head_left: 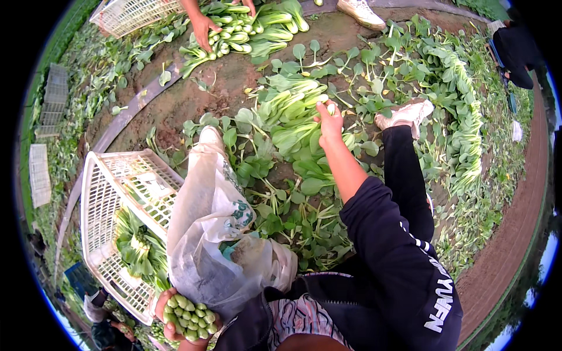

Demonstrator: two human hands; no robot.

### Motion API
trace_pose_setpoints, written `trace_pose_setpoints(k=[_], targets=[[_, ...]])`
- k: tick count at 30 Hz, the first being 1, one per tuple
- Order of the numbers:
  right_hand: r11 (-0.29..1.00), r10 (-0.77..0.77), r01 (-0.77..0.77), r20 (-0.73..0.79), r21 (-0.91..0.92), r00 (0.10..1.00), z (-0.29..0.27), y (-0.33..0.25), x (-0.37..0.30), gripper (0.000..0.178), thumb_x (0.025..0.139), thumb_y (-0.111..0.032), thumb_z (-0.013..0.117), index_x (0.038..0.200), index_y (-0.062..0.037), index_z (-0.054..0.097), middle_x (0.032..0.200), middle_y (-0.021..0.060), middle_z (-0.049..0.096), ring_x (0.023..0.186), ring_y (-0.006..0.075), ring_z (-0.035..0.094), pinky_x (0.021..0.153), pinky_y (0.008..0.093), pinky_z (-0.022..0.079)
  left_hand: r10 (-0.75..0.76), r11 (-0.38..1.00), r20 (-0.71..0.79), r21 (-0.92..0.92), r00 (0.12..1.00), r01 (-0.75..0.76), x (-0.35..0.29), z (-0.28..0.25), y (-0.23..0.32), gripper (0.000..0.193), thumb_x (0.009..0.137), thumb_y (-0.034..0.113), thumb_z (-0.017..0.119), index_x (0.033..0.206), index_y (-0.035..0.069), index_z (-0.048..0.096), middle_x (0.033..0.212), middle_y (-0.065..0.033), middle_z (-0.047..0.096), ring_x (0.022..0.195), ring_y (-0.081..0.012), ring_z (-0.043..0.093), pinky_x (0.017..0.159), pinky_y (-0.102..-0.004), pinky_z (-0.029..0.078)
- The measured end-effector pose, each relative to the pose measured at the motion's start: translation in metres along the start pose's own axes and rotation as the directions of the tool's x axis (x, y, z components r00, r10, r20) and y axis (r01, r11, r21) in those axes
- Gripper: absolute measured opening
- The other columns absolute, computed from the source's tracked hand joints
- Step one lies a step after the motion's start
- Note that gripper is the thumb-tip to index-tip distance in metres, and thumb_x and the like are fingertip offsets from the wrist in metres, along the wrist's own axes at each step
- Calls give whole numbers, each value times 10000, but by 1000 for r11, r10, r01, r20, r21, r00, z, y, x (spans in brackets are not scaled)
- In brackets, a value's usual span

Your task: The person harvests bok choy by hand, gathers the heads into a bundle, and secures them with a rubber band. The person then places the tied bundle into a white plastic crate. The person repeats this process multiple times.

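My left hand (pixel 162 306) is wrapped round a tight bunch of bok choy (pixel 189 317), its pale green stem ends pointing up, beside the white plastic crate (pixel 111 216). Out in front, my right hand (pixel 331 126) is closed on a bok choy (pixel 331 109) whose white base shows by the thumb and fingers. Under and left of that hand lies a loose heap of bok choy (pixel 290 111) on the ground. More bunched bok choy (pixel 139 245) sits inside the crate, leaves and stems mixed.
Across from me, another person's hands (pixel 202 29) rest on a second bok choy pile (pixel 237 35), near another white crate (pixel 137 14). A curved row of bok choy (pixel 468 117) lies to the right. My plastic-covered left leg (pixel 205 193) borders the crate. Loose leaves litter the soil.
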State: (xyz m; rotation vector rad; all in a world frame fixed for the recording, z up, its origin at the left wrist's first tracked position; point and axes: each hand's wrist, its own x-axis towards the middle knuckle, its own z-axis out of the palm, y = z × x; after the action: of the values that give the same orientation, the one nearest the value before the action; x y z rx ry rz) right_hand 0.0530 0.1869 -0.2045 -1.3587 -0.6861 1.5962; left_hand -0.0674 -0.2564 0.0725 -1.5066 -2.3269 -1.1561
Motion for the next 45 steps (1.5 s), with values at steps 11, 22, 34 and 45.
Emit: trace_pose_setpoints(k=[11, 22, 34, 45], targets=[[987, 152, -154, 476, -35, 866, -59, -65, -50, 479, 876, -135, 665, 1333, -128, 525, 1184, -25, 590, 1037, 99, 524, 918, 240, 378, 22, 997, 36, -75, 999, -19, 8, 5, 6, 917, 636, 267, 799, 1328, 247, 197, 1233, -215, 432, 1050, -334, 515, 920, -436, 428], [976, 193, -168, 189, -142, 963, 2, -1, 16, 232, 822, -151, 727, 955, -73, 553, 769, 13, 571, 587, 122, 514, 559, 284, 463, -156, 962, 139, -205, 978, 182, -24, -16, -19, 890, 721, 395, 743, 1388, 240, 176, 1255, -237, 417, 1075, -344, 499, 918, -453, 409], [976, 215, -215, -18, -19, 976, 38, 39, 30, 305, 768, -88, 768, 982, -59, 553, 860, 45, 624, 684, 157, 575, 582, 304, 457, -407, 770, -168, -591, 898, 238, -36, -5, -20, 777, 730, 299, 690, 1355, 259, 231, 1291, -206, 419, 1113, -319, 500, 974, -424, 380], [794, -341, 480, 379, -374, 860, -42, -74, -89, 337, 816, -51, 701, 1147, -94, 650, 1014, 17, 629, 904, 114, 587, 825, 248, 461, 85, 977, 55, -199, 995, -73, 8, 10, 1, 897, 708, 319, 772, 1369, 223, 172, 1282, -249, 389, 1113, -356, 497, 959, -475, 430]])
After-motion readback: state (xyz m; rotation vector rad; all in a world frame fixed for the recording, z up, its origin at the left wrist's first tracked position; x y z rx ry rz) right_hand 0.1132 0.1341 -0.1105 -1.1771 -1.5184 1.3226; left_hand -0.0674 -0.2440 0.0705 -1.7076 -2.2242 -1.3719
